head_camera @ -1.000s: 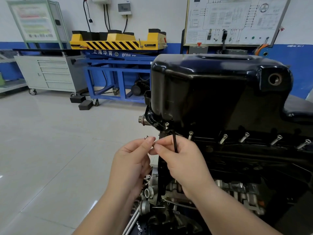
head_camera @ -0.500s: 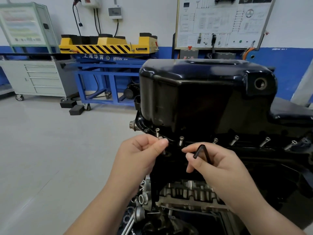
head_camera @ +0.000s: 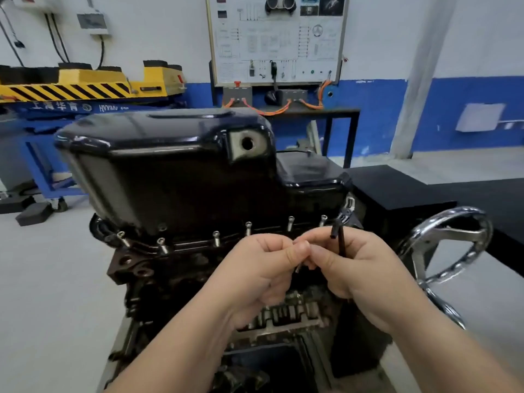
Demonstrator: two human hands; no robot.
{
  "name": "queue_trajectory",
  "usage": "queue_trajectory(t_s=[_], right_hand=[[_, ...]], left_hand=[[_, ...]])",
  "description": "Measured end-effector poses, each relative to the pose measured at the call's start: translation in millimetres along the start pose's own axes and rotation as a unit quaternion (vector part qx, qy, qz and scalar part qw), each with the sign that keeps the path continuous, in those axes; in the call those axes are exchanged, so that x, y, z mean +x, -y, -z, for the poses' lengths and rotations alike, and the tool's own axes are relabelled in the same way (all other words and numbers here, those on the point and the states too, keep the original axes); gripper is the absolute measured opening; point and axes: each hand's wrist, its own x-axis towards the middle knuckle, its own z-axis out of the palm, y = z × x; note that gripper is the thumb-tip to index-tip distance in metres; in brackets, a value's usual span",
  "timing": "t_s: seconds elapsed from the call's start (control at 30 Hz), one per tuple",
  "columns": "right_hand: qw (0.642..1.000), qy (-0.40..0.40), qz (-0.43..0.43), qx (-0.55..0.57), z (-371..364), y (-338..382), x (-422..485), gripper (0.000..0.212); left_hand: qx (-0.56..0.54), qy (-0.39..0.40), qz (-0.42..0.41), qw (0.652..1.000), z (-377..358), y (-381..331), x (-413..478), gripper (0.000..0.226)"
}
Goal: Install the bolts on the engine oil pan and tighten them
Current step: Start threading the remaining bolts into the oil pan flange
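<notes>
Six bolts (head_camera: 216,236) stand along the near flange of the oil pan (head_camera: 170,171), spaced from the lower left of the pan to its right end. All stick up with shanks showing, none seated flush. One drain hole (head_camera: 248,143) is open in the pan's upper right corner. There is one hex key (head_camera: 341,243), one chrome handwheel (head_camera: 453,245) at the right edge of the frame, and two hands.

Both hands meet just below the centre of the frame, in front of the flange. The left hand (head_camera: 263,268) comes in from the lower left with its fingers curled and its thumb pressed forward against the fingertips of the right hand (head_camera: 360,268). A small grey shank pokes out beneath that thumb. It looks like a loose bolt (head_camera: 297,269) pinched there, though blur makes this uncertain. The right hand, reaching in from the lower right, has its fingers closed round the black hex key, whose long leg stands nearly upright above the knuckles with the short leg bent over at the top.

The oil pan is glossy black, deep on the left and stepped down to a shallow section on the right. It sits on top of the engine block (head_camera: 283,313) and fills the middle of the frame.
</notes>
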Motion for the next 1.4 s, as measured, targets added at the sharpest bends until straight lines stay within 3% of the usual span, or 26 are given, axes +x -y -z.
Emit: queue_trajectory(t_s=[0.17, 0.27, 0.4, 0.9, 1.0, 1.27, 1.4], right_hand=[[0.990, -0.130, -0.026, -0.048, 63, -7, -3, 0.007], [0.973, -0.217, -0.007, -0.077, 96, -10, 6, 0.018], [0.957, -0.252, 0.012, -0.142, 117, -18, 27, 0.017], [0.915, -0.186, 0.111, -0.340, 119, -31, 61, 0.022], [0.921, -0.180, 0.114, -0.327, 121, -31, 63, 0.018], [0.932, -0.211, 0.108, -0.273, 131, -33, 62, 0.023], [0.937, -0.192, 0.112, -0.269, 131, -34, 64, 0.029]], left_hand=[[-0.043, -0.047, 0.038, 0.997, -47, 21, 35, 0.035], [-0.049, -0.085, 0.065, 0.993, -59, 35, 45, 0.033], [-0.040, -0.122, 0.082, 0.988, -58, 46, 53, 0.028], [0.066, -0.141, 0.056, 0.986, -46, 40, 50, 0.033], [0.077, -0.157, 0.047, 0.984, -51, 40, 52, 0.031], [0.042, -0.290, 0.000, 0.956, -53, 51, 53, 0.024], [0.094, -0.267, -0.015, 0.959, -55, 52, 52, 0.028]])
